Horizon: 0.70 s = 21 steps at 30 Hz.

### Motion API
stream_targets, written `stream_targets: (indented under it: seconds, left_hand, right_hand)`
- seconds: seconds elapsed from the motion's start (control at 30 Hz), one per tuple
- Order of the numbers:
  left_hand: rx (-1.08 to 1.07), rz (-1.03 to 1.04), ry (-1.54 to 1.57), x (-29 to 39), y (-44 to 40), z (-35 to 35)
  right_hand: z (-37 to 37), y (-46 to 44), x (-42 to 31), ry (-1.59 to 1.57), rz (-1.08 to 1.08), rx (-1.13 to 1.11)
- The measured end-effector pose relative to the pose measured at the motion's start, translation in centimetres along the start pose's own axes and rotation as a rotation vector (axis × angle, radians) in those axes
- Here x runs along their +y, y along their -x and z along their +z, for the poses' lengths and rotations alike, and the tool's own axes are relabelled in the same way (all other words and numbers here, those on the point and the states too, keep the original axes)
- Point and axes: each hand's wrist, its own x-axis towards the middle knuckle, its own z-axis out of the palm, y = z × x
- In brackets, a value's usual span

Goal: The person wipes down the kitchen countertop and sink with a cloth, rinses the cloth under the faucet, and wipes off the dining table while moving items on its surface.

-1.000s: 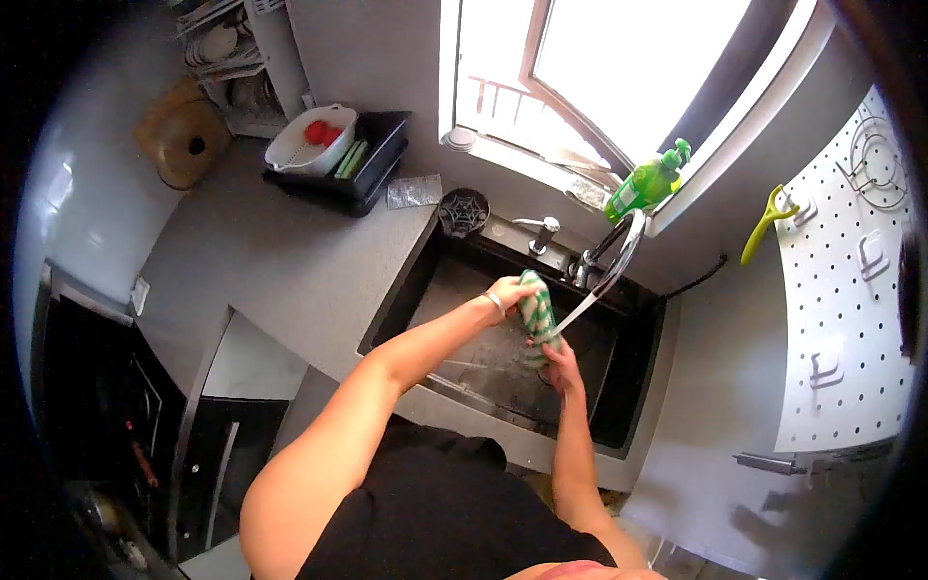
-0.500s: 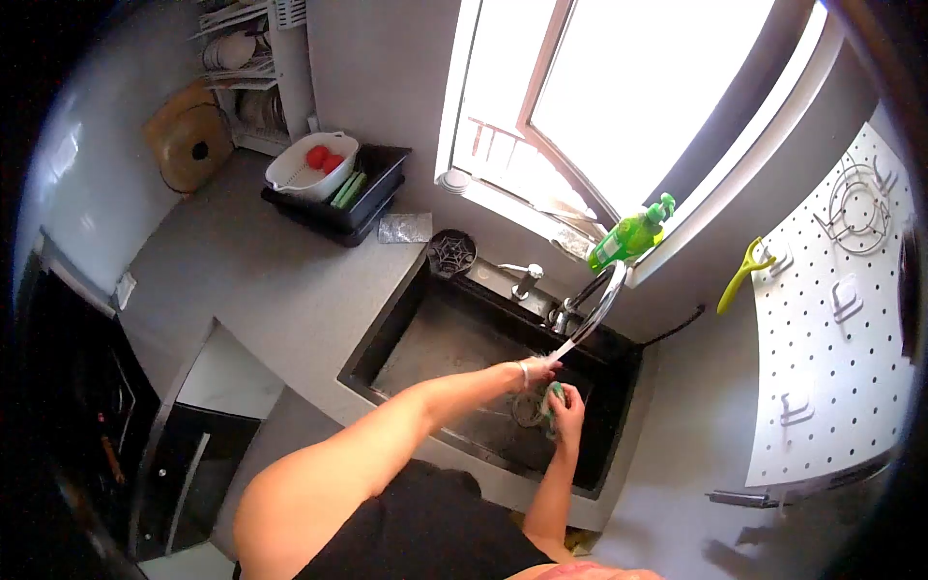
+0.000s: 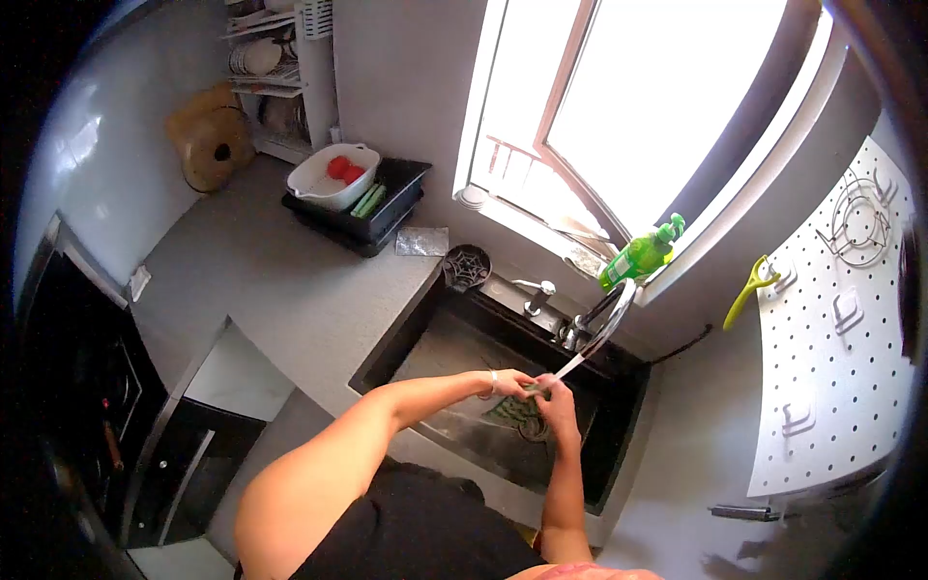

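Over the black sink point(image 3: 440, 353), my left hand point(image 3: 511, 384) and my right hand point(image 3: 554, 394) meet beneath the curved faucet point(image 3: 604, 333). A green and white patterned cloth point(image 3: 509, 413) hangs below my fingers. Both hands are closed on its upper edge, close together. Water from the faucet runs down onto them. A round drain strainer shows partly behind the cloth.
Left of the sink, the grey counter point(image 3: 261, 271) bears a black tub point(image 3: 372, 229) with a white basket point(image 3: 324, 188) of red items. A green soap bottle point(image 3: 638, 261) stands on the windowsill. A pegboard point(image 3: 822, 387) hangs at right.
My hands were apart half a second ago, with the cloth bunched in the right one. Now they are together and the cloth hangs spread below them.
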Motion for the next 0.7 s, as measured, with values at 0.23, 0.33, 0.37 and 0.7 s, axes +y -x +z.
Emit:
stream_targets:
  seconds: [0.23, 0.33, 0.37, 0.7]
  left_hand:
    - [0.387, 0.064, -0.105, 3.1, 2.8, -0.6]
    - [0.414, 0.047, -0.009, 4.3, 3.5, -0.8]
    - [0.422, 0.072, -0.067, 4.1, 3.5, -0.9]
    - [0.499, 0.066, -0.441, 4.4, 3.0, 0.0]
  right_hand:
    - [1.1, -2.6, -1.4, -0.201, -0.044, -0.032]
    - [0.7, -1.5, 1.1, -0.327, 0.247, -0.201]
    - [1.0, -1.1, 2.4, -0.375, 0.235, -0.201]
    - [2.7, -0.2, 4.8, -0.800, 0.243, 0.010]
